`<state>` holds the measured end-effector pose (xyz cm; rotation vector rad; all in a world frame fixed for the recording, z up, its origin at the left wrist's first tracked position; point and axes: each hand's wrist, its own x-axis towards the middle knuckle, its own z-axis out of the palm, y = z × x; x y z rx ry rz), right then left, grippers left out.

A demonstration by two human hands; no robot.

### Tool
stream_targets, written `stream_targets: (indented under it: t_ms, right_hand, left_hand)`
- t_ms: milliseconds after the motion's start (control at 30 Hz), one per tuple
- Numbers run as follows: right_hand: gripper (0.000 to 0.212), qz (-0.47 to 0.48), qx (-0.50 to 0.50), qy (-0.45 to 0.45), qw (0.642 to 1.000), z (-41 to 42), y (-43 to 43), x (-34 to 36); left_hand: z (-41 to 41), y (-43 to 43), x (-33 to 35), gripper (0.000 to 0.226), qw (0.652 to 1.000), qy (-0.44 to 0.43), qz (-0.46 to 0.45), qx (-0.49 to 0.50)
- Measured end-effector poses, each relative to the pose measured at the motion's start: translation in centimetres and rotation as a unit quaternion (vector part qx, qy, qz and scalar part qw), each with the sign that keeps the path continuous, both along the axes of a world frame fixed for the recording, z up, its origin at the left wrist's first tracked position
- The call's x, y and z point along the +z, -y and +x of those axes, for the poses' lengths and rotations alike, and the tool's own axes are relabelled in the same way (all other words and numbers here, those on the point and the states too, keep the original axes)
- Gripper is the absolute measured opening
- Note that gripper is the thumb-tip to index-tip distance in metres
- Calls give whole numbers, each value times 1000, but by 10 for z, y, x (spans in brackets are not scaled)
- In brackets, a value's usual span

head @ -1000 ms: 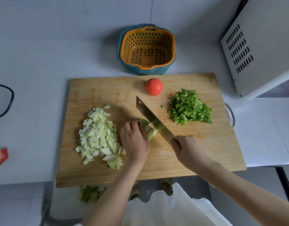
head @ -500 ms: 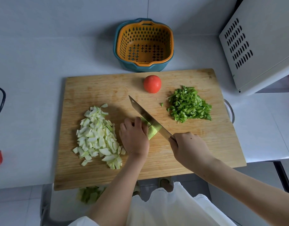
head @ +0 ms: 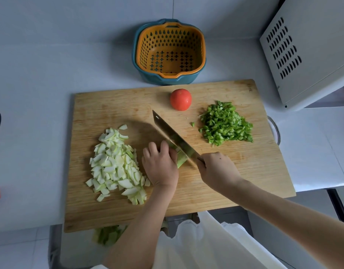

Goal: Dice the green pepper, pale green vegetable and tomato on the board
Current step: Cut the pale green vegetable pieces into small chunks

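Note:
On the wooden cutting board [head: 113,105] my left hand [head: 160,166] holds down a remaining piece of pale green vegetable [head: 180,159] with curled fingers. My right hand [head: 215,169] grips the handle of a cleaver [head: 173,137], whose blade rests against that piece right beside my left fingers. A heap of diced pale green vegetable [head: 116,166] lies to the left of my left hand. Diced green pepper [head: 225,124] is piled at the board's right. A whole red tomato [head: 180,99] sits near the far edge.
An orange strainer in a blue bowl [head: 170,53] stands behind the board. A white appliance [head: 306,49] fills the upper right. Green peelings [head: 109,234] lie below the counter edge. A metal rim [head: 274,131] peeks out at the board's right edge.
The cleaver has kept chopping at the pale green piece, its blade shifting slightly toward my left fingers. My head camera has drifted, so the scene sits a little differently.

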<state>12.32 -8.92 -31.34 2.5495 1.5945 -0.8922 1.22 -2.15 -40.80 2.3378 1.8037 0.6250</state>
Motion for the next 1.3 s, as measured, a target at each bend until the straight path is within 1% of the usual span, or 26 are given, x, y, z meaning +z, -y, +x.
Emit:
stream_targets:
  t_ms: [167,233,333,533,600,667,800,867,933,1000,1133,1300]
  right_hand:
    - [41,-6,33,32,999,-2,16,23]
    - [41,-12,37,37,999,-3,16,27]
    - [40,-16,37,37,999,-3,11,23]
    - [28,-20,12,20,1000,-9,-6,-4]
    - [31,-11,6,17,1000,-8,-3,-1]
    - [39,-1,10,19,1000,-6,4,7]
    - [42,-10,28,30,999,-6,13,21]
    - [41,-19,31,33,999,-5,12,21]
    - [41,-29,30,26,999,-2,11,16]
    - [40,-35,24,20,999,-1,11,13]
    - [42,-16,14,23,999,-2,12,23]
    - [42,-17,35,33,999,-7,8,29]
  left_hand:
    - [0,-2,1,19,1000,-18,-4,-12]
    - [0,-2,1,19,1000,-15,-9,-11]
    - [0,-2,0,26,1000,-14,-10,-8]
    - [1,0,2,15,1000,0,-17,2]
    - [0,1,2,15,1000,-1,-19,-2]
    - [-1,-1,0,17,1000,-6,-16,-10]
    - [0,-2,-1,33,1000,-15,-21,-17]
    - [0,-1,0,30,1000,-13,-18,-18]
    - [0,-1,-1,21,1000,-2,-9,-17]
    - [0,-1,-1,18,1000,10,-3,-17]
    - [0,-2,-2,32,1000,-5,-3,-17]
    - [0,-4,-3,32,1000,-2,-1,-19]
